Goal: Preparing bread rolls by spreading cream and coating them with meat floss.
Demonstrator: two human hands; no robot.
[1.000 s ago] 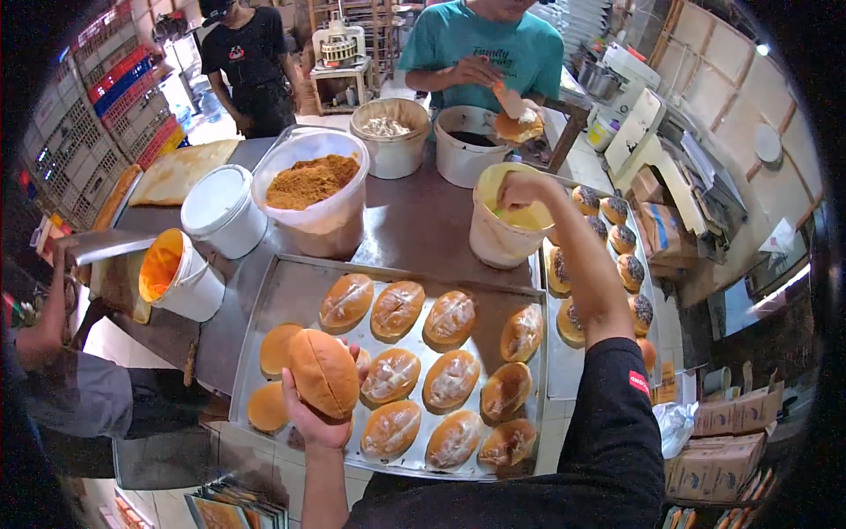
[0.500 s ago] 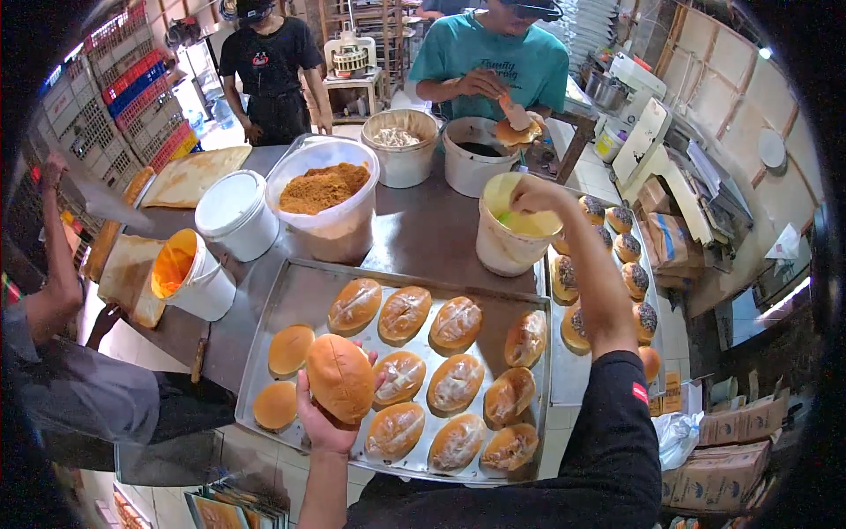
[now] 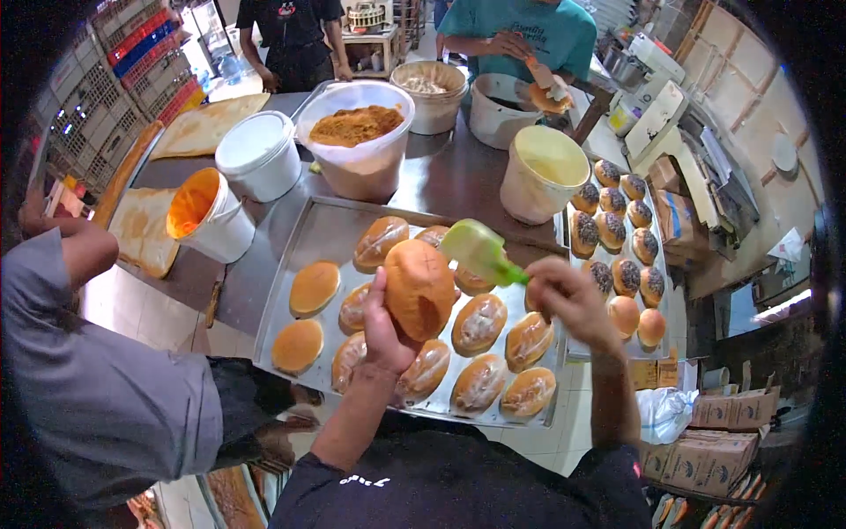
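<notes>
My left hand (image 3: 388, 339) holds up a golden-brown oval bun (image 3: 420, 291) above a metal tray (image 3: 322, 234). In my right hand (image 3: 573, 300) is the handle of a green spatula (image 3: 480, 253); its pale blade, smeared with something creamy, is close to the bun's upper right side. Whether blade and bun touch I cannot tell. Several buns with white streaks (image 3: 480, 324) lie on the tray, some hidden behind my left hand and the bun. Two plain buns (image 3: 315, 286) sit at the tray's left. Behind the spatula stands a pale yellow bucket (image 3: 533, 194).
Across the table are a tub of brown crumbs (image 3: 357, 150), a white lidded bucket (image 3: 258, 159), and an orange-smeared bucket (image 3: 211, 220). A second tray (image 3: 577, 346) carries dark-topped buns on the right. A person in grey (image 3: 115, 361) is close on my left; a person in teal (image 3: 520, 35) spreads a bun opposite.
My right hand has come out of the yellow bucket with the green spatula and moved to the bun. The view has shifted, and the person in grey shows larger on the left.
</notes>
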